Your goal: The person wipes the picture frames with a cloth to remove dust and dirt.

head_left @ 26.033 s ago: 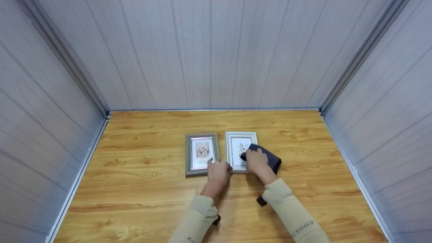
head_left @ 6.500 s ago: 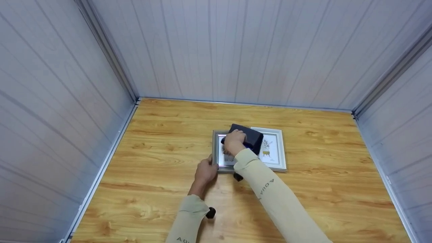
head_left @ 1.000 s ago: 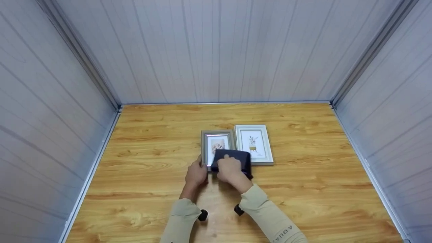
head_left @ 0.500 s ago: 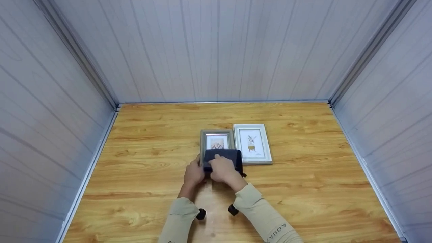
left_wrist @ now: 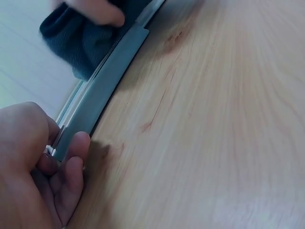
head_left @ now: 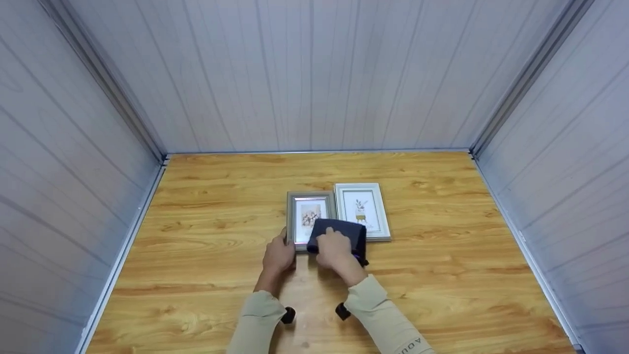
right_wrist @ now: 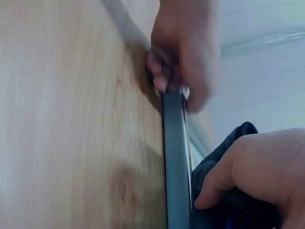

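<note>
A grey-brown picture frame [head_left: 303, 212] lies flat with its picture up. My left hand [head_left: 278, 253] grips its near left corner; in the left wrist view thumb and fingers [left_wrist: 76, 148] close round the frame's edge. My right hand [head_left: 334, 250] holds a folded dark cloth [head_left: 353, 235] against the frame's near right part, covering that corner. In the right wrist view the cloth [right_wrist: 214, 164] bunches under the right thumb, beside the frame's side edge [right_wrist: 176, 152]. A white picture frame [head_left: 362, 209] with a plant print lies just to the right, slightly farther back.
Both frames lie on a wood-grain tabletop [head_left: 216, 221]. Pale panel walls [head_left: 314, 78] enclose it at the back, left and right. Dark wrist-worn pieces [head_left: 289, 315] stick out from the cuffs.
Long before, the cloth was on the white frame, then on the grey-brown one's upper part. Within the last second it slid left along the near edge, then back right. The left hand kept its corner.
</note>
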A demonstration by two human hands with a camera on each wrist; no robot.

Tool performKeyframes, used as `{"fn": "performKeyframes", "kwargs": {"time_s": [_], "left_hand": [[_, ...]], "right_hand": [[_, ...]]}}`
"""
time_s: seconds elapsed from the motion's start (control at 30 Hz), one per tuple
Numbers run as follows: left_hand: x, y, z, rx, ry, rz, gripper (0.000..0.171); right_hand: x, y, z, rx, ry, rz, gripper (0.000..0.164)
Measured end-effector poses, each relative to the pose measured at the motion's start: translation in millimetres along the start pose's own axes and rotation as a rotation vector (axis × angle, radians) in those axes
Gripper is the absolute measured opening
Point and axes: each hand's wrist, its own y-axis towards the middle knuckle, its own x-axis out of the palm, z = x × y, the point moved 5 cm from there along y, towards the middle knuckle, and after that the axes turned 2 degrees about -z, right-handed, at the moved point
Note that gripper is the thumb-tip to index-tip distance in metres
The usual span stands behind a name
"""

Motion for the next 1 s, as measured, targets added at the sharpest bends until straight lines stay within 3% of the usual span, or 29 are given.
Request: {"fn": "performKeyframes", "kwargs": {"time_s": [0.13, 0.23, 0.33, 0.53, 0.63, 0.77, 1.0], "left_hand": [[-1.6, -0.3, -0.2, -0.001, 0.031, 0.009, 0.044], [-2.1, 0.3, 0.9, -0.007, 0.028, 0.021, 0.044], [-0.8, 1.3, 1.5, -0.021, 0.000, 0.012, 0.044], [-2.6, -2.0, 0.8, -0.021, 0.001, 0.006, 0.045], [-6.3, -3.0, -0.7, -0.028, 0.024, 0.029, 0.049], [-7.2, -1.8, -1.3, -0.027, 0.016, 0.020, 0.052], [-1.2, -0.4, -0.3, -0.025, 0.017, 0.002, 0.050]], "right_hand": [[3, 8, -27, -0.108, 0.013, 0.027, 0.045], [4, 10, -34, -0.135, 0.026, 0.044, 0.044], [2, 8, -25, -0.086, 0.047, 0.049, 0.045], [0, -4, 5, 0.119, 0.029, 0.023, 0.038], [0, -6, 6, 0.142, 0.006, 0.030, 0.033], [1, -2, -7, 0.061, -0.029, 0.077, 0.038], [18, 6, -31, -0.178, -0.046, 0.178, 0.055]]}}
